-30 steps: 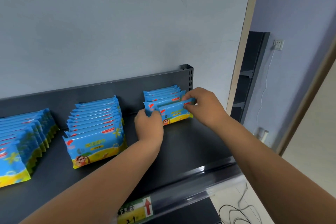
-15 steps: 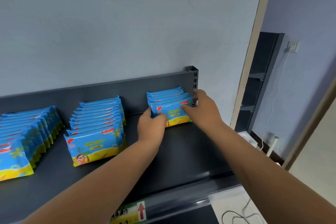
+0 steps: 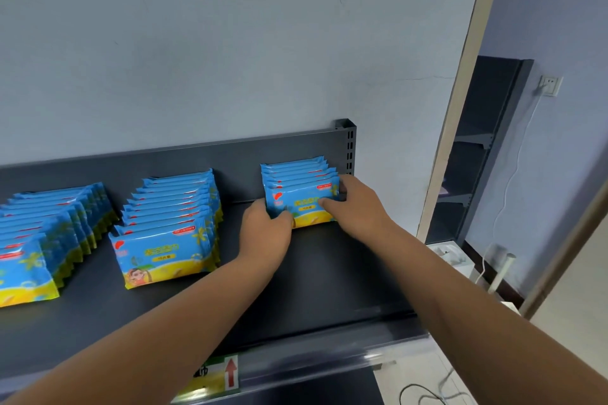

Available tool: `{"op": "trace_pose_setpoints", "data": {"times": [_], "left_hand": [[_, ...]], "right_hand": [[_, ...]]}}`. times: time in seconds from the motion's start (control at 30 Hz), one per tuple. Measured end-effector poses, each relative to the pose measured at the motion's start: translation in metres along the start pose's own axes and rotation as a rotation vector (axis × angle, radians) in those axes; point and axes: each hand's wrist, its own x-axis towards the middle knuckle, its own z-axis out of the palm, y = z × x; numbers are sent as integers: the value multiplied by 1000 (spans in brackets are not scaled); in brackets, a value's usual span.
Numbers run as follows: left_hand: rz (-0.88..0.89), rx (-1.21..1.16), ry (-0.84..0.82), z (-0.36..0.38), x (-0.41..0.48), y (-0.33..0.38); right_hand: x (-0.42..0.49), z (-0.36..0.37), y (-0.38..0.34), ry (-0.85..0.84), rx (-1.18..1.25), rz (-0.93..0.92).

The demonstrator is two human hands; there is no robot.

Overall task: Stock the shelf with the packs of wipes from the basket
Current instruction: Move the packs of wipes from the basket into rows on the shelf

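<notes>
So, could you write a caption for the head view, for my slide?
Left hand and right hand hold the front wipes pack of the rightmost row on a shelf.

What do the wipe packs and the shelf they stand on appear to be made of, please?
Wipe packs: thin printed plastic film, glossy, judging by the sheen and the zigzag crimped end seams.
Shelf: probably painted or powder-coated sheet metal, dark grey and fairly matte, judging by its thin back panel and the slotted upright at its end.

Blue wipe packs (image 3: 301, 194) — upright rows on shelf (image 3: 329, 273)
</notes>
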Motion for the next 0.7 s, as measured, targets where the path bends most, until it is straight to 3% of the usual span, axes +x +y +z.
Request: {"op": "trace_pose_setpoints", "data": {"times": [0.17,0.27,0.33,0.47,0.7], "left_hand": [[-4,141,-24,-8,-21,14],[129,547,-161,-20,-49,24],[266,760,-77,-27,-63,28],[372,923,104,-39,-65,27],[424,995,208,-75,-102,20]], "right_hand": [[-19,-15,-18,19,-56,-34],[-47,-33,-30,80,-117,-130],[-63,-39,-36,80,-118,-190],[-77,-33,-42,53,-211,-244],[-109,-3,-70,-42,-200,-445]]}}
